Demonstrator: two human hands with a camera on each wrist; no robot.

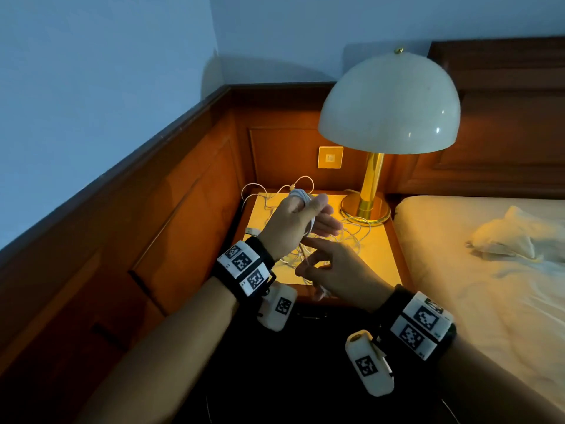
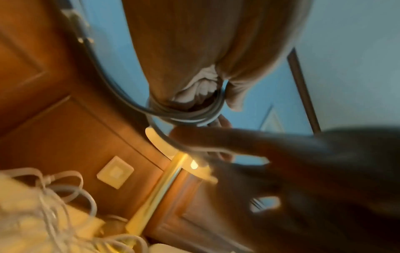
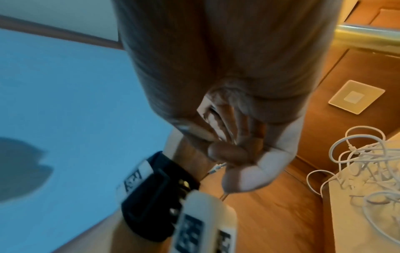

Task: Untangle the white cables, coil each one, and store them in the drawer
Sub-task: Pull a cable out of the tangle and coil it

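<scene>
My left hand [image 1: 319, 214] is raised over the nightstand [image 1: 379, 264], a coil of white cable [image 1: 301, 195] wound round its fingers and held under the thumb. The left wrist view shows the same coil [image 2: 190, 118] looped round the fingers. Just below, my right hand [image 1: 305, 261] pinches the loose strand running down from the coil. In the right wrist view, a small connector [image 3: 217, 167] sticks out beside the pinching fingers. A tangle of white cables [image 1: 351, 237] lies on the nightstand top, seen too as the tangle [image 3: 368, 162]. No drawer shows plainly.
A brass lamp with a white dome shade [image 1: 388, 105] stands lit at the nightstand's back right. A wall switch plate [image 1: 330, 157] sits on the wood panelling behind. The bed [image 1: 489, 286] adjoins on the right, and panelled wall closes the left side.
</scene>
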